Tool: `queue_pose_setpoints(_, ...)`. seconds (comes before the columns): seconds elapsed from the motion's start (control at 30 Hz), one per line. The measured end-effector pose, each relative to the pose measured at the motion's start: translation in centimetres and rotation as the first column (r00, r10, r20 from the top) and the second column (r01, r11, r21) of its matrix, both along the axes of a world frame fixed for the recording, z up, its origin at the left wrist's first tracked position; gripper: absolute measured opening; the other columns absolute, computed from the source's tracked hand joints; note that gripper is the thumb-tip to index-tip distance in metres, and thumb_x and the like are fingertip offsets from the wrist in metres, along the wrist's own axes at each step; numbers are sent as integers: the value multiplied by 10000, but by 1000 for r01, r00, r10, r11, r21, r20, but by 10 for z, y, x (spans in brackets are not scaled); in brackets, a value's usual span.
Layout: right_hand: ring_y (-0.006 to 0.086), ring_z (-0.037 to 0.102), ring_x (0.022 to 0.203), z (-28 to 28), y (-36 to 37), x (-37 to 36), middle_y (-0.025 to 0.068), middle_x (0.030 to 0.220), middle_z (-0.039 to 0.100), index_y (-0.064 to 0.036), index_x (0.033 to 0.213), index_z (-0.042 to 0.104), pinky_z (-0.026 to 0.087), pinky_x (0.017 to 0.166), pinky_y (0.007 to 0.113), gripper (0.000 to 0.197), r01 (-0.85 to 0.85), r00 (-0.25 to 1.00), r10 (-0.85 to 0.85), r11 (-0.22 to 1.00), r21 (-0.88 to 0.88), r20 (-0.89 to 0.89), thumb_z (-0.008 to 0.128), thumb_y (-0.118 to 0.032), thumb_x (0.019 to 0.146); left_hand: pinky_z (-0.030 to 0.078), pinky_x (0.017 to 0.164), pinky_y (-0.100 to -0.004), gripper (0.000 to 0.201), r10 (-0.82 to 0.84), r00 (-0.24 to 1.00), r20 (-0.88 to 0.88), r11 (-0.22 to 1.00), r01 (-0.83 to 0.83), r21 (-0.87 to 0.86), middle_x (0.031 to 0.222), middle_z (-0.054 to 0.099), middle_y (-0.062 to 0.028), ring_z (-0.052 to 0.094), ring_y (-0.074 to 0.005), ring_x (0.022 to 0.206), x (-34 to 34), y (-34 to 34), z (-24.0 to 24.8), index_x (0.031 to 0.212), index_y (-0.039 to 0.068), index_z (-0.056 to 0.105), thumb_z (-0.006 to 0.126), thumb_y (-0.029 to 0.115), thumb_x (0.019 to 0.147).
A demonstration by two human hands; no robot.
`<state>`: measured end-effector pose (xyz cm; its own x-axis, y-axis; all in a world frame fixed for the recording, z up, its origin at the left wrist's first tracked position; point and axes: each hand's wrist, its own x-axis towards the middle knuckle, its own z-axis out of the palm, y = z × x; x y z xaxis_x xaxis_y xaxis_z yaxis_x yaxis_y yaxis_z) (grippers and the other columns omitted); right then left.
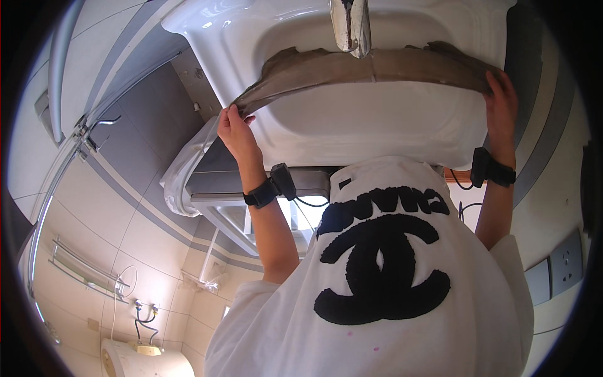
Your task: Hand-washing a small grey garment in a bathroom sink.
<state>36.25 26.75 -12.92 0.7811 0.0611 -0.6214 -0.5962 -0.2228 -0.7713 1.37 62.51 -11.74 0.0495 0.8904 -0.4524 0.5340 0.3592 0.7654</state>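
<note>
A long brown-grey cloth [320, 70] is stretched sideways across the white washbasin [370, 122], sagging into a shallow curve. Its left end is pinched between the fingers of my left hand [235, 131], near the basin's left side. At the other side, my right hand [501, 103] grips the right end, its fingers curled over the edge. The upper edge of the cloth is ragged and folded at both ends. Just above its middle comes the metal faucet [350, 28], whose tip overlaps the cloth in this view. Each wrist wears a black strap with a small box.
Left of the basin stands a grey-topped unit [257, 183] with white plastic [182, 179] beside it. A metal rail [47, 207] runs along the left wall. A white water heater [144, 359] is at lower left, a wall socket [567, 264] at right.
</note>
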Motion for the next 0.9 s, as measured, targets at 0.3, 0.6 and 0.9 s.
queue_pose_setpoints(0.3, 110, 581, 980, 37, 57, -47, 27, 1085, 607, -37, 1207, 597, 459, 864, 231, 352, -304, 950, 311, 905, 297, 25, 720, -88, 882, 463, 623, -244, 184, -278, 892, 356, 927, 346, -143, 794, 624, -41, 568, -104, 661, 58, -39, 34, 1091, -8, 592, 552, 151, 1006)
queue_pose_setpoints(0.6, 79, 551, 864, 43, 107, -91, 8, 994, 604, -20, 1277, 578, 481, 755, 240, 326, -570, 756, 654, 669, 476, -13, 590, -46, 952, 519, 816, -291, 284, -490, 740, 461, 683, 655, -325, 924, 727, -123, 674, -159, 851, 87, -73, 37, 1252, -46, 498, 524, 37, 981)
queue_pose_setpoints(0.9, 201, 653, 818, 12, 112, -109, 93, 1001, 636, -46, 1110, 669, 556, 770, 287, 268, -749, 549, 765, 629, -209, 338, 607, 29, 860, 545, 742, -311, 155, -652, 758, -7, 736, 631, -246, 852, 719, -116, 683, -177, 800, 79, -87, 7, 1011, -24, 671, 626, 91, 917)
